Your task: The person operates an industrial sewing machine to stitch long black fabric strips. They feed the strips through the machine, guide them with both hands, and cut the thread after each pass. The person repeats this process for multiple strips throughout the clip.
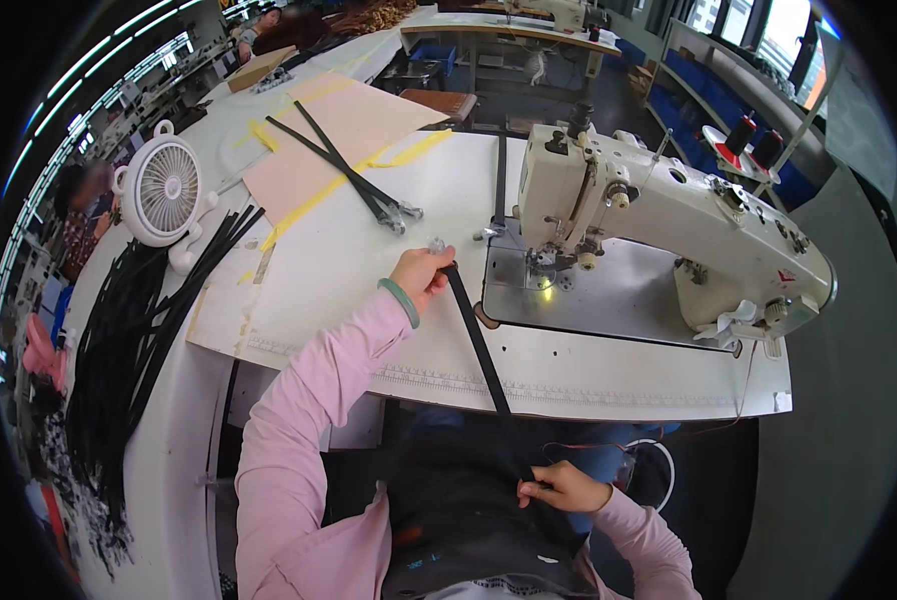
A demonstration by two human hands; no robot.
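Note:
A long black strap [482, 352] runs taut between my two hands, from the table down over my lap. My left hand [423, 277] is closed around its upper end, where a small shiny, clear-looking piece [436, 244] sticks out past the fingers. Lower down, beyond the table's front edge, my right hand [565, 487] pinches the strap between thumb and fingers. Right of my left hand stands a white sewing machine [683, 195] on a metal bed plate [608, 290], its needle area lit. Another black strap [500, 178] lies behind the plate, with a shiny end piece [489, 232].
Two crossed black straps [333, 160] with shiny ends lie by a pink sheet [368, 120] edged in yellow tape. At the left, a white fan [164, 185] stands beside a large bundle of black straps [118, 345]. Dark thread cones [741, 135] stand behind the machine.

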